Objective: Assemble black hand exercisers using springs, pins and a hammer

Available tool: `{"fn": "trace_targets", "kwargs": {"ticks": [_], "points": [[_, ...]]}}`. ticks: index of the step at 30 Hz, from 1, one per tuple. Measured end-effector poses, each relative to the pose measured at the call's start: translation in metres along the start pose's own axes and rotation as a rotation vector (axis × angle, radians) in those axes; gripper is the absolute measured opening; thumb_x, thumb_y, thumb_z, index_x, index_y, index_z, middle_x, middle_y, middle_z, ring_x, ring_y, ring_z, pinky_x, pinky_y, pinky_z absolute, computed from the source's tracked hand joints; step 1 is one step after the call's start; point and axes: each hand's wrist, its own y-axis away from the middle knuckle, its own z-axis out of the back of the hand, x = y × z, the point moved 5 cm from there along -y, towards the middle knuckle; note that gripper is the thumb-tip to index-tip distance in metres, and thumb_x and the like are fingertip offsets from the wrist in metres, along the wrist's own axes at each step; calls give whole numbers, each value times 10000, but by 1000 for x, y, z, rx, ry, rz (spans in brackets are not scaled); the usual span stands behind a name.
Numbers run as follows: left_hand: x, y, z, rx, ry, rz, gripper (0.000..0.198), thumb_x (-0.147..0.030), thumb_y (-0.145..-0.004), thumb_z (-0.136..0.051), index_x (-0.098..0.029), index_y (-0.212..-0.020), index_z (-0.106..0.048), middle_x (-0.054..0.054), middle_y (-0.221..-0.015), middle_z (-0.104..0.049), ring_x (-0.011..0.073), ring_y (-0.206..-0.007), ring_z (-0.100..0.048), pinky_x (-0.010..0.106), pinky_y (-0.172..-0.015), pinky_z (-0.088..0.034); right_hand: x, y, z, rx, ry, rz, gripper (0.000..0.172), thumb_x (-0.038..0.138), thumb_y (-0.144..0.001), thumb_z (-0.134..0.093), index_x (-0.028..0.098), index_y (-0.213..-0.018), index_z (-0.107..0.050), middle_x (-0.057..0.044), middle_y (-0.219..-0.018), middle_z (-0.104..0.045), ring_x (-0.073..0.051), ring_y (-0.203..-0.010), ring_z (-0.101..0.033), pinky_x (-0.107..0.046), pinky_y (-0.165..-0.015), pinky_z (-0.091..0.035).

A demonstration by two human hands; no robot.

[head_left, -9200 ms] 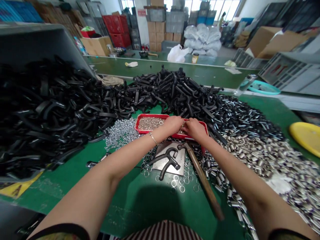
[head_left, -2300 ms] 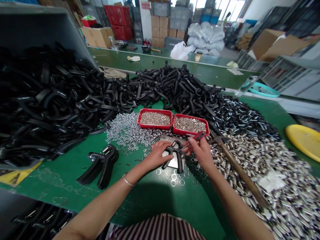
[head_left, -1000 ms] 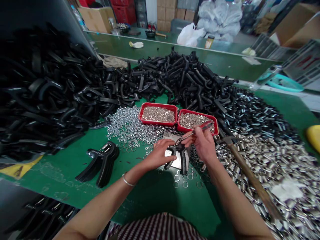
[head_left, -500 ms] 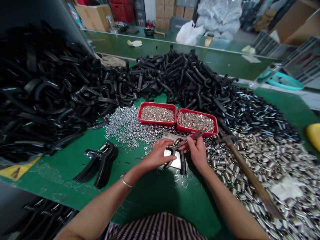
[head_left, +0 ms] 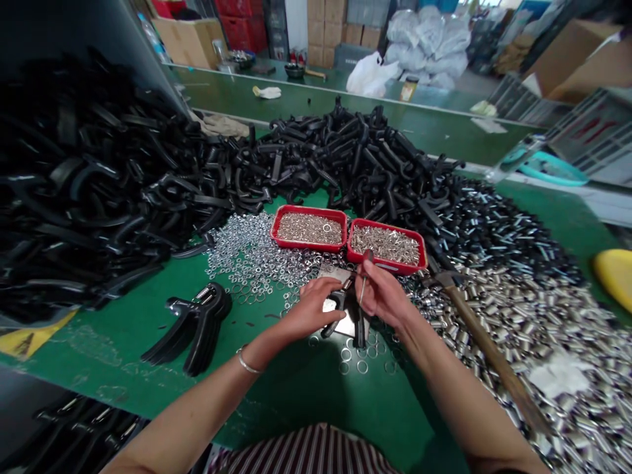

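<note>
On a small metal plate point(head_left: 347, 325) in front of me lies a black hand grip exerciser point(head_left: 359, 327) with two legs spread. My left hand point(head_left: 316, 306) is closed on its left leg, thumb and fingers on either side. My right hand point(head_left: 382, 294) grips a slim tool point(head_left: 364, 280) with a dark end and a thin metal shaft, which points down beside the exerciser's upper part. The fingers partly cover the joint and the tool's tip. Loose metal rings point(head_left: 362, 367) lie just below the plate.
Two red trays point(head_left: 310, 246) of small metal parts stand behind the plate. Black handles point(head_left: 345, 145) are heaped at the back and left. A hammer point(head_left: 488, 342) rests on metal cylinders at right. Stacked grip exercisers point(head_left: 200, 322) lie at left.
My right hand has turned the tool from a slanting position to nearly upright, with its thin shaft now pointing down. My left hand stays on the exerciser. The view has shifted slightly.
</note>
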Motion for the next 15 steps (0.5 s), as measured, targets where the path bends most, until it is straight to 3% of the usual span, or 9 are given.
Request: {"fn": "trace_targets", "kwargs": {"ticks": [3, 6, 11, 15], "points": [[-1, -1, 0, 4, 0, 2, 497, -398, -814, -729, -271, -1273, -589, 67, -1365, -548, 294, -1301, -450, 490, -1132, -287, 9, 2, 14, -74, -152, 114, 341, 576, -957, -472, 241, -1018, -459, 26, -675, -675, -127, -435, -599, -229, -403, -478], [1, 0, 0, -2, 15, 12, 521, -402, -811, -731, -271, -1291, -574, 68, -1378, -541, 290, -1304, -450, 488, -1137, -285, 1, 11, 32, -247, -23, 207, 307, 520, -934, -561, 256, -1033, -438, 0, -798, -720, -154, -563, -681, -268, -501, -550], [3, -1, -1, -7, 12, 14, 490, -394, -801, -737, -284, -1258, -598, 60, -1372, -544, 292, -1303, -457, 507, -1161, -245, -27, 23, 33, -303, 166, 152, 290, 511, -939, -552, 256, -1039, -456, -37, -895, -738, -195, -653, -715, -329, -573, -586], [2, -1, 0, -3, 26, 17, 492, -383, -799, -738, -285, -1259, -594, 61, -1379, -542, 291, -1315, -450, 505, -1159, -252, -27, 26, 28, -325, 214, 157, 298, 534, -942, -527, 256, -1024, -455, -50, -913, -742, -209, -671, -719, -358, -599, -595]]}}
